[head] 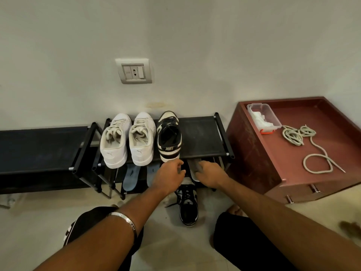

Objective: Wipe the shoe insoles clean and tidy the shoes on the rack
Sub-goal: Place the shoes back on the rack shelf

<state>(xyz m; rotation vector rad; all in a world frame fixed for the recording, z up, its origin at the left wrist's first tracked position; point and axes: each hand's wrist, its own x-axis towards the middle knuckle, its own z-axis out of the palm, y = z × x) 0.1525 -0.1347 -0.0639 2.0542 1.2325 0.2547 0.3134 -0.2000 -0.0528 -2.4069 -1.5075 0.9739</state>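
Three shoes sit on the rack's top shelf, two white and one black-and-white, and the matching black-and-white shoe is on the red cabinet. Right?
Not quite. The head view shows the second black-and-white shoe on the floor in front of the rack, not on the red cabinet. The rest stands.

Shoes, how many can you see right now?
4: two white sneakers and a black-and-white sneaker on the rack's top shelf, its mate on the floor. Lower shelves may hide more.

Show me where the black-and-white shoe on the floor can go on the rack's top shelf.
The top shelf is bare between the black-and-white shoe and its right end posts. Left of that, it is crowded: two white sneakers sit side by side against that shoe.
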